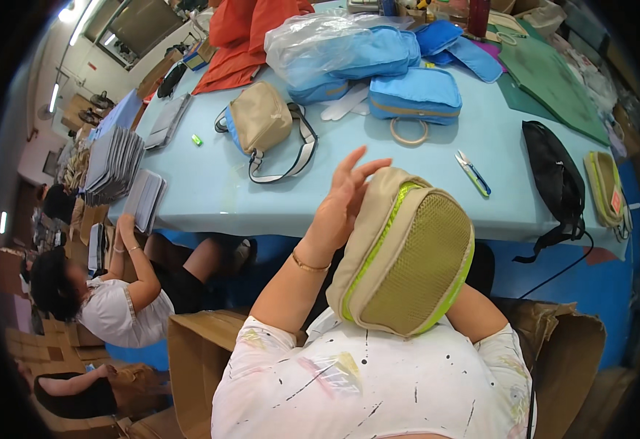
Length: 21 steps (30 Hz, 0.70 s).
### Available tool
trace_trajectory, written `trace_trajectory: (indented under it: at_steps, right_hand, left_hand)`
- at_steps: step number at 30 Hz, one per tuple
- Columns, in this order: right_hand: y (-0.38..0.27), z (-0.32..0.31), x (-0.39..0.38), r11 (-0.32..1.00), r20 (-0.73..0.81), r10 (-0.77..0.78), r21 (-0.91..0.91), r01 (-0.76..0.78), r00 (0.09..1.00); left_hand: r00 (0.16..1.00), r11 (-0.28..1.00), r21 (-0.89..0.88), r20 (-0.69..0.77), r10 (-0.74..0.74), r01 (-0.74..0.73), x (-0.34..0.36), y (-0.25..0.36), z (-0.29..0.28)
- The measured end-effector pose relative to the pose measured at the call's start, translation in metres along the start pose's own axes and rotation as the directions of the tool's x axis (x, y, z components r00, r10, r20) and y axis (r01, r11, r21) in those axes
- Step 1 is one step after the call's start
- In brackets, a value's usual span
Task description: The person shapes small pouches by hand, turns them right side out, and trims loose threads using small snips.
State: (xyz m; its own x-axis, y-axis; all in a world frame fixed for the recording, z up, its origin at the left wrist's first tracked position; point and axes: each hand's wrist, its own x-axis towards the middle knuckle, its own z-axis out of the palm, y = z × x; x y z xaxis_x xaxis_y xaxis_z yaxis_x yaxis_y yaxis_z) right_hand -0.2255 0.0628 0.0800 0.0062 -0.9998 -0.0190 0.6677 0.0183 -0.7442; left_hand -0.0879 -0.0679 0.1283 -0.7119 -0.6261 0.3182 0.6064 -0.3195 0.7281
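In front of my chest is a small beige pouch bag (413, 256) with a mesh front panel and lime-green zip trim. My left hand (340, 196) is at its upper left edge, fingers stretched and spread; whether the thumb side touches the bag is unclear. Behind the bag's lower right runs my right forearm (476, 313); the bag hides that hand, so its grip does not show. On the table beyond lie a beige and blue bag (260, 117) with a striped strap and blue-handled thread snips (473, 174).
Blue pouches (415, 94), clear plastic (313, 47), a tape roll (409, 132) and orange fabric (236, 40) lie across the table (378, 194). A black bag (554, 172) and a lime-trimmed pouch (604, 189) sit at right. Another person (126, 307) handles grey stacked pieces (113, 167) at left.
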Motion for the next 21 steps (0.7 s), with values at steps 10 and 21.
trace_trajectory:
  at_steps: [10,21]
  right_hand:
    - [-0.003,-0.012,-0.004,0.936,0.051,-0.036,0.353,0.015,0.998]
    - [0.007,-0.004,-0.036,0.927,-0.115,-0.01,0.371,0.053,0.993]
  left_hand:
    - [0.977,0.785,0.618,0.141,-0.16,0.039,0.009,-0.036,-0.01]
    - [0.956,0.818,0.574,0.253,-0.15,-0.023,-0.006,-0.065,-0.017]
